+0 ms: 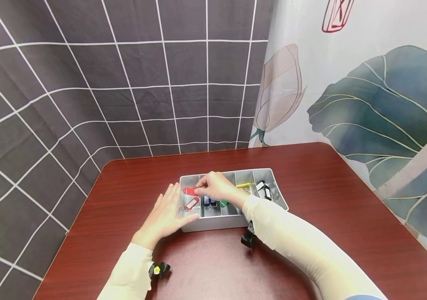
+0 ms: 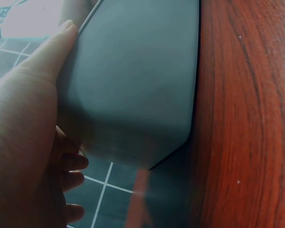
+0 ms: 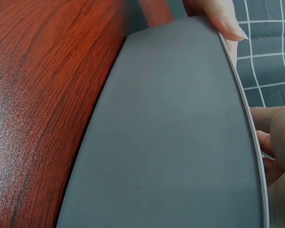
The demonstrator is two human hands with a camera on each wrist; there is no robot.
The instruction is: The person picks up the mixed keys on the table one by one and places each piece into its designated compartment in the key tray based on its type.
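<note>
A grey divided tray [image 1: 213, 223] stands on the table. My left hand [image 1: 166, 212] rests against its left end with the fingers straight, and the thumb lies over the front left corner; in the left wrist view the thumb touches the rim. My right hand [image 1: 218, 186] reaches over the tray and pinches a red key tag [image 1: 189, 191] at its ring end, above the leftmost compartment. Another red key tag [image 1: 192, 203] lies in that compartment. In the right wrist view, the tray's front wall [image 3: 171, 123] hides what the right fingers hold.
Other compartments contain blue key tags [image 1: 209, 202], a green tag [image 1: 223, 203], yellow tags [image 1: 244, 186] and black tags [image 1: 264, 189]. The right hand and forearm partly cover the middle compartments. A dark checked curtain [image 1: 183, 100] hangs behind the reddish-brown table [image 1: 131, 179].
</note>
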